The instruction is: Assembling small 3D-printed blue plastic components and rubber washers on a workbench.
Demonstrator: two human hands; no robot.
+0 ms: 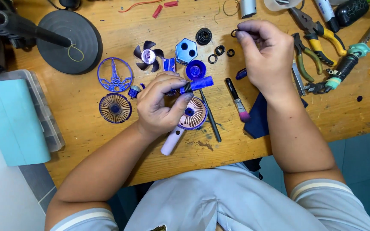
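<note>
Two pliers (317, 32), two round grilles (115, 92)

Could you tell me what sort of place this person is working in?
Probably a small repair or hobby workbench: a worn wooden table holds a taken-apart handheld fan, its loose blade wheel, and pliers near the right hand.

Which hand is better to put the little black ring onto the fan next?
Probably the right hand: its fingertips already pinch a small black ring. The left hand is busy gripping the blue-handled screwdriver over the small handheld fan, so it looks less free.
</note>
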